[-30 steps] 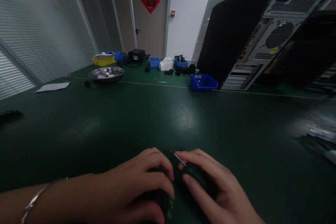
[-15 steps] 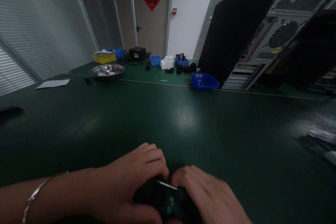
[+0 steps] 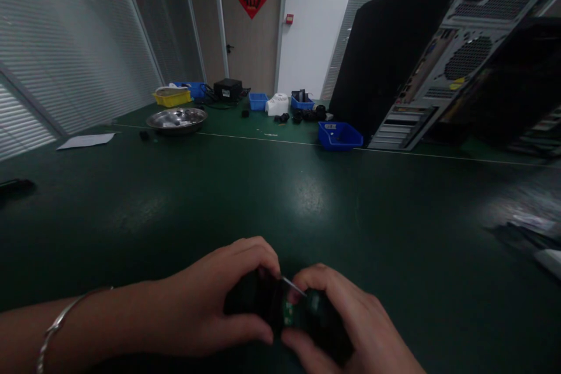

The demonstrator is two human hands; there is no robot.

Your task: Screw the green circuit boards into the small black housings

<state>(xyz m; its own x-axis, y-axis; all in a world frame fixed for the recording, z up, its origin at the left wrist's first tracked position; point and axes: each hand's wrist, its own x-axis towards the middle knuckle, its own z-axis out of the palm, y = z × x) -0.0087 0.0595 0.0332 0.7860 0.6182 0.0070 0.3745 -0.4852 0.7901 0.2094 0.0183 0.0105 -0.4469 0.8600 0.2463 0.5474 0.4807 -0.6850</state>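
Fingers [image 3: 260, 250] of the left hand [image 3: 214, 295] curl round a dark part [image 3: 254, 298] while the right hand [image 3: 355, 312] grips a screwdriver [image 3: 316, 305] over a green table [image 3: 210, 198], a bowl [image 3: 177, 128], blue bin [image 3: 340, 141] and PC case [image 3: 394, 47] standing well beyond. Shadow and knuckles partly hide the part, which sits between left thumb and fingertips, a green board [image 3: 288, 314] showing between the hands.

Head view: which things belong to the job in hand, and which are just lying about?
Apparently in the job:
dark-handled tool with thin metal shaft, in the right hand
dark part with small green board, at the left hand

Just lying about, apparently:
round shiny metal bowl
deep-blue plastic bin
yellow plastic tray
flat white sheet
black-sided computer tower
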